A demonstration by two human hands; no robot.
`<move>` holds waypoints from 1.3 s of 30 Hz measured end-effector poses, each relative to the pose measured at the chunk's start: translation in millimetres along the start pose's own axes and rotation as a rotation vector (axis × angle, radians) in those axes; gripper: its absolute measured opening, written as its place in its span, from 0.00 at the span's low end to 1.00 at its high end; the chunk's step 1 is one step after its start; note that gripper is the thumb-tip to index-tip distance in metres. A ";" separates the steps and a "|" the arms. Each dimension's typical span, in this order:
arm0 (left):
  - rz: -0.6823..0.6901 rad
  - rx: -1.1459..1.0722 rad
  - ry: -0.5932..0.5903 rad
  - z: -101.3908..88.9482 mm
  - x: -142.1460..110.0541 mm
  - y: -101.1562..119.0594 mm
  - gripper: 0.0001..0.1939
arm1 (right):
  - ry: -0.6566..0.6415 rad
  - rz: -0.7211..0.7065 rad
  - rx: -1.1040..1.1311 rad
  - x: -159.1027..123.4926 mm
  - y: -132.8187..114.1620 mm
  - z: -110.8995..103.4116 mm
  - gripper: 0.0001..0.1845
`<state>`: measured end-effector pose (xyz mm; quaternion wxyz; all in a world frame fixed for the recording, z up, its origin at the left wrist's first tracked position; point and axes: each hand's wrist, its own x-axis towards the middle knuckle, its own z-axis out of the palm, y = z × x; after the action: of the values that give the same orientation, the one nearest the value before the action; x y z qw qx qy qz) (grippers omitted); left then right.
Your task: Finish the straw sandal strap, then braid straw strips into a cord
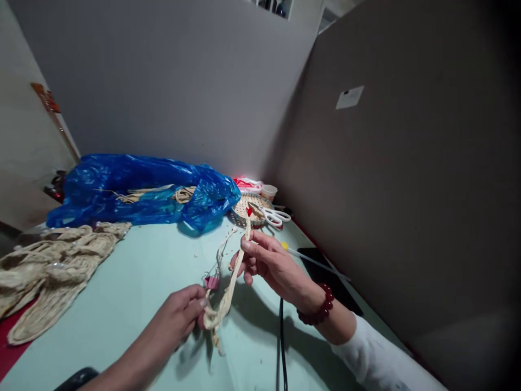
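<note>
A pale straw braid (226, 298) runs between my two hands above the table, bent into a loop at its lower end. My left hand (182, 309) pinches it near that loop, beside a pink binder clip (211, 282) fixed on the straw. Higher up, my right hand (271, 262) grips the same braid between thumb and fingers; a red bead-like tip shows at its top end. A thin strand (220, 254) stands up from near the clip. Loose ends hang below the loop.
Several woven straw sandals (61, 277) lie at the left. A blue plastic bag (142, 163) with straw stands behind. White-handled scissors (273, 215) rest on a round woven basket (240, 205), near a paper cup (269, 191). A black cable (282, 342) crosses the table (134, 304); grey partitions (195, 81) enclose it.
</note>
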<state>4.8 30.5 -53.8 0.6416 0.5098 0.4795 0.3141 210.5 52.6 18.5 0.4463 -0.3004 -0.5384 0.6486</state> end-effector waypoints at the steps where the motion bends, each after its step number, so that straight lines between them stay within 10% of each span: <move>1: -0.012 0.022 0.000 0.6 -1.4 2.4 0.16 | 0.004 0.011 0.009 -3.5 5.3 -3.2 0.12; 11: -0.032 0.130 0.071 8.5 -15.9 18.5 0.13 | -0.119 0.100 -0.175 -21.8 32.3 7.6 0.11; 21: -0.006 0.028 0.106 20.8 -19.5 13.5 0.13 | -0.057 -0.409 -0.924 -27.7 51.3 30.5 0.05; 29: -0.085 -0.028 0.129 28.1 -17.0 12.8 0.16 | 0.179 -0.111 -0.439 -24.8 41.7 28.9 0.10; 39: -0.061 0.001 0.153 22.0 -17.1 7.3 0.18 | 0.347 -0.109 -0.066 -16.3 42.6 13.5 0.11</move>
<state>20.1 9.6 -41.3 0.6121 0.4699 0.5425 0.3321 194.8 31.1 -21.0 0.5568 -0.3929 -0.4898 0.5438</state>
